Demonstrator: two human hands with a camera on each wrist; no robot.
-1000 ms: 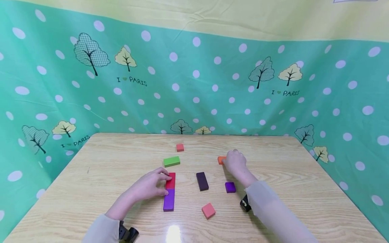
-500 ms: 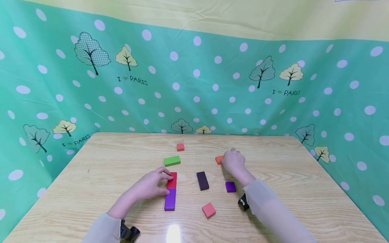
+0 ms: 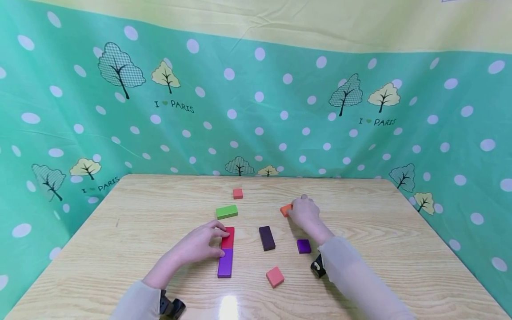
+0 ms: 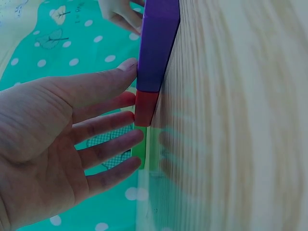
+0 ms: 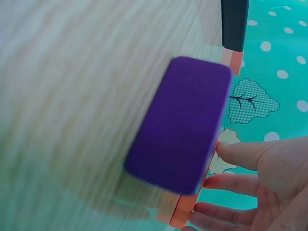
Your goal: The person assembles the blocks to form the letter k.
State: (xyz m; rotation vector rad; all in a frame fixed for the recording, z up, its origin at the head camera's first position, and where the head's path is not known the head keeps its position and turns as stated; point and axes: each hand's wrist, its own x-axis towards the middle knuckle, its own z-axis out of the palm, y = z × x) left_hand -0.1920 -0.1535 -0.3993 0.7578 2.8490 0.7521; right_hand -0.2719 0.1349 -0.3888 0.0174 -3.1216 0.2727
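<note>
My left hand [image 3: 200, 243] touches the left side of a red block [image 3: 228, 242] and a long purple block [image 3: 225, 266], which lie end to end in one line. In the left wrist view its thumb is at the purple block [image 4: 159, 48] and its fingers extend, fairly straight, towards the red one [image 4: 146, 108]. An orange block [image 3: 285, 210] lies at the fingertips of my right hand [image 3: 305, 213], partly hidden by it. The right wrist view shows that thumb and those fingers along one side of the orange block [image 5: 184, 211], not wrapped round it.
Between the hands lies a dark block [image 3: 266, 238]. A small purple block [image 3: 303, 246] sits below the right hand, and a coral block [image 3: 274, 277] nearer the front. Farther back are a green block [image 3: 226, 212] and a small coral block [image 3: 238, 194]. A patterned curtain [image 3: 256, 111] hangs behind the table.
The red and purple blocks have slid slightly right with my left hand. My right hand has moved the orange block left, and that block has turned a little.
</note>
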